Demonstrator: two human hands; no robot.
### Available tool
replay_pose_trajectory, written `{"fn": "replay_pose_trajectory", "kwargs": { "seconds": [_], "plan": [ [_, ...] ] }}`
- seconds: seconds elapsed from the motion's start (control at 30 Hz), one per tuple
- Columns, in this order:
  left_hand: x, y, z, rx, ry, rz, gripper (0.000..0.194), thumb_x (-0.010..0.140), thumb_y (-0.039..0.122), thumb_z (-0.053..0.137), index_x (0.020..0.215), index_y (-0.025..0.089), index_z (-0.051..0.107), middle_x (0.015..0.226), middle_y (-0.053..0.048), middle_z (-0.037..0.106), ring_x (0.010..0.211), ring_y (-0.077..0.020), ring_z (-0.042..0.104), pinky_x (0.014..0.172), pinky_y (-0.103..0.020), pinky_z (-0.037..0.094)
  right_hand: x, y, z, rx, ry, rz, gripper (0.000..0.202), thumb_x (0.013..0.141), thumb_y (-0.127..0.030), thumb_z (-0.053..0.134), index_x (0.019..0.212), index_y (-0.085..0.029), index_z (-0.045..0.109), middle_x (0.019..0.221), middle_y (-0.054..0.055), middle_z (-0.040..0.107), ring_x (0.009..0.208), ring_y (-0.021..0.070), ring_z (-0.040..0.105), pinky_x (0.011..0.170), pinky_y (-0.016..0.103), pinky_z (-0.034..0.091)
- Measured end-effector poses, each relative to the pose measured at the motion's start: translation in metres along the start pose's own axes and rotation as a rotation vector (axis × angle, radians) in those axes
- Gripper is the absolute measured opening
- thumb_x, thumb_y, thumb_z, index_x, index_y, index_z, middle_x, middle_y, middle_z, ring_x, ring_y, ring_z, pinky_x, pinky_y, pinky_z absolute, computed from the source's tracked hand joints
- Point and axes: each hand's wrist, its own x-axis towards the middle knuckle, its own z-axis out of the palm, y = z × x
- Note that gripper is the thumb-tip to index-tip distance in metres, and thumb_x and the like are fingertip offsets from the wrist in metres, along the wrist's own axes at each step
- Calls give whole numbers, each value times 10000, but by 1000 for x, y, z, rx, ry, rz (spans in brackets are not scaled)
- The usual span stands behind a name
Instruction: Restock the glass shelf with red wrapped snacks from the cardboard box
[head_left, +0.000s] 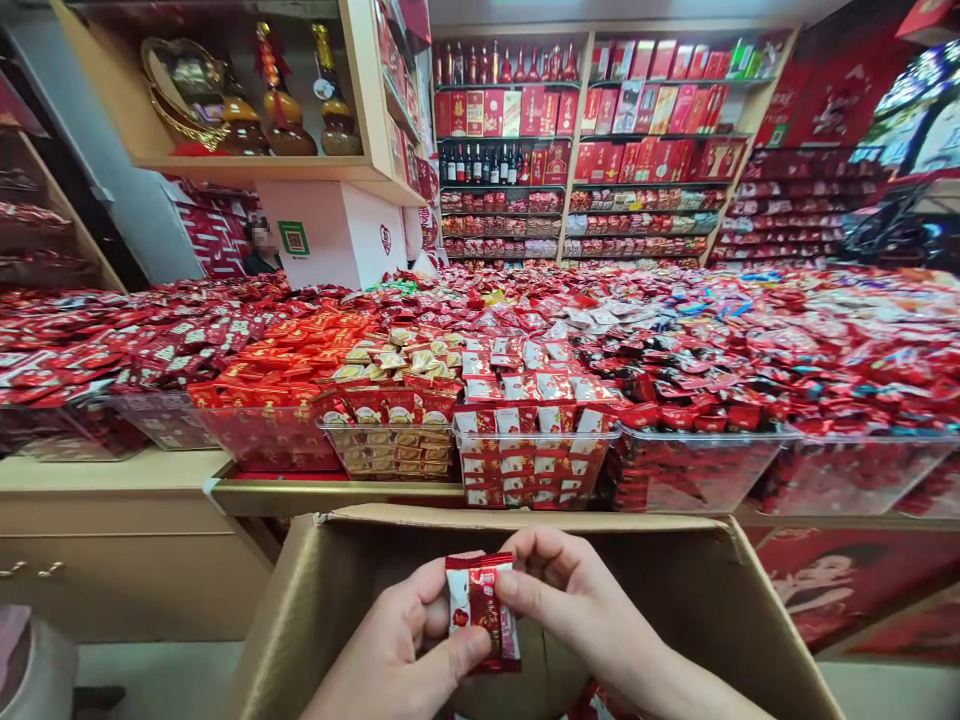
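Hands (469, 630), fingers curled, pinch a seemingly upright packet (484, 612) between them.

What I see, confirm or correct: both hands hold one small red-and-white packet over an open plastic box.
Not plastic: the head view shows an open cardboard box. The rest stands: the left hand and right hand both hold one small red-and-white packet over it.

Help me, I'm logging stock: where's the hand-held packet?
At the head view's lower centre, the packet is held by the left hand and right hand, over the open cardboard box.
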Motion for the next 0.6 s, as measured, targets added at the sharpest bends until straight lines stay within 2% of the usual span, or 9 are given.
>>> {"fn": "replay_pose_trajectory", "kwargs": {
  "seconds": [0.1,0.27,0.37,0.47,0.6],
  "plan": [
    [-3,-2,0,-18,17,-15,484,678,355,691,1119,205,560,990,-80,683,811,-210,655,654,-276,513,-2,4,2,14,-106,6,380,534,-399,776,709,-148,551,623,-13,579,556,90,499,561,223,409],
    [-6,-5,-3,-28,13,-76,573,642,395,712,1149,198,533,902,-78,700,808,-225,656,663,-307,522,-4,10,3,3,-151,19,365,585,-395,751,664,-148,494,598,-16,561,534,80,499,548,212,401],
    [-7,-6,-5,-8,7,-56,565,627,409,719,1117,188,544,926,-76,694,801,-214,657,663,-291,515,-4,14,2,-3,-171,-12,342,617,-368,738,655,-155,474,587,-16,563,535,82,505,541,205,398],
    [-8,-8,-7,1,6,3,526,635,397,713,1085,179,550,924,-65,693,815,-209,654,736,-312,503,-6,17,1,5,-176,-28,325,628,-350,733,651,-164,467,605,-13,575,557,93,518,549,207,407],
    [-8,-13,-10,114,6,99,442,676,261,675,1089,161,551,945,-62,687,900,-212,634,809,-304,475,-10,19,0,-23,-137,-14,295,648,-366,715,652,-162,501,644,0,588,596,103,518,590,224,422]
  ]
}}
